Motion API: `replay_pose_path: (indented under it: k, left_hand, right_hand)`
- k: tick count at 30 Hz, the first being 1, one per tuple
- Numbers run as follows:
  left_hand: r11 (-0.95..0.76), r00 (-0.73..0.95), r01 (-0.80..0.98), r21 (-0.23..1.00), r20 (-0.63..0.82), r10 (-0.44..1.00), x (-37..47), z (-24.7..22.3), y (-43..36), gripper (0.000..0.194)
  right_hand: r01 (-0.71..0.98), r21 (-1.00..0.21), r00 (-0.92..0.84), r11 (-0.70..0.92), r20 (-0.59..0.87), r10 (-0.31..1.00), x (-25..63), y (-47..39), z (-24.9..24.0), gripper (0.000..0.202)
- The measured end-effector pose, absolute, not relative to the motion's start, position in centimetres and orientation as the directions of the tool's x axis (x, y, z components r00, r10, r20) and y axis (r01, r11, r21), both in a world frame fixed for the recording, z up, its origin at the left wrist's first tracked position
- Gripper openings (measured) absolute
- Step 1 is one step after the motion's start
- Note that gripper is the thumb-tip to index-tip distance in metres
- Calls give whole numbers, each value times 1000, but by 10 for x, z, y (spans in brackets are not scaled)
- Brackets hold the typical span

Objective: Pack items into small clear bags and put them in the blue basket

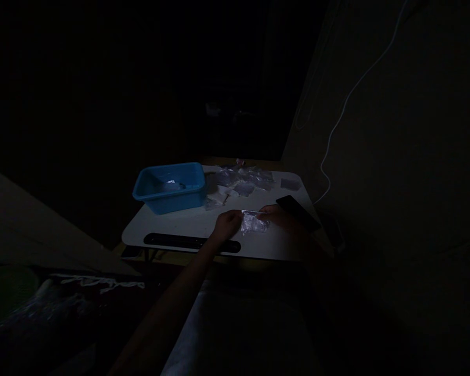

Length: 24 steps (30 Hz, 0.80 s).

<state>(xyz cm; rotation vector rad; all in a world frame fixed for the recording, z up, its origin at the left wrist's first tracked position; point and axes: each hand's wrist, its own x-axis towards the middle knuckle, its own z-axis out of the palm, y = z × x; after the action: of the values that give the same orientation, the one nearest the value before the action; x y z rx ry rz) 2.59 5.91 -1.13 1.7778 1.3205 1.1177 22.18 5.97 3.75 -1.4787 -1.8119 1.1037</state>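
A small clear plastic bag [254,222] is stretched between my two hands above the front part of the white table [172,222]. My left hand [227,224] is closed on the bag's left upper corner. On the other side my right hand [273,215] pinches the bag's upper right edge. The bag glints, and I cannot make out whether anything is in it. Several more clear plastic bags [245,180] lie in a loose pile behind my hands. A flat dark object [297,211], its kind unclear in the gloom, is beside my right hand.
At the table's left stands a blue plastic basin [172,201] with something shiny inside. A black slot [172,240] runs along the front edge. A flat grey piece [290,184] lies back right. A white cable [344,107] hangs down the right wall. The room is very dark.
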Motion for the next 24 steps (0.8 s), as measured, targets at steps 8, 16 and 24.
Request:
replay_pose_path:
  k: [8, 16, 24]
  left_hand:
    - [-182, 94, 276, 944, 162, 982, 26, -11, 58, 23]
    - [-159, 76, 304, 939, 142, 987, 25, -9, 59, 19]
    - [-231, 120, 377, 897, 200, 972, 24, -5, 55, 17]
  right_hand:
    - [475, -880, -190, 15, -86, 978, 218, 54, 20, 25]
    - [362, -930, -154, 61, 5, 988, 204, 55, 7, 27]
    - [574, -812, -95, 112, 69, 993, 179, 55, 4, 14]
